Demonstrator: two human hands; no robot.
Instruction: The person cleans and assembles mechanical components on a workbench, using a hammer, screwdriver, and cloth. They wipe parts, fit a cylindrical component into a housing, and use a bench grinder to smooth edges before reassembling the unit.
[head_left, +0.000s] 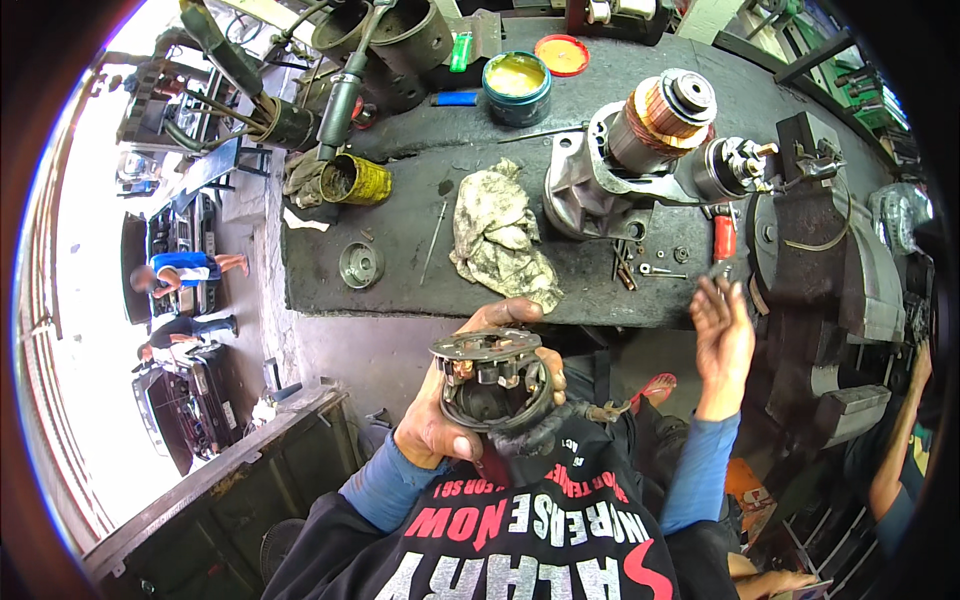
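Observation:
In front of my chest, my left hand is wrapped round a starter motor brush holder, a flat metal disc with copper-coloured parts under it. It sits over a dark round end cover, held together with it. My right hand is raised at the bench's front edge, fingers apart and slightly bent. Its fingertips are blurred near a red-handled tool. Small screws and bolts lie left of that hand. Beyond my left hand is a stained rag, crumpled on the bench.
A starter housing with a copper-wound armature stands on the dark bench. A grease tub, a yellow can and a metal cap are there too. A heavy vise stands right. Other people are left and right.

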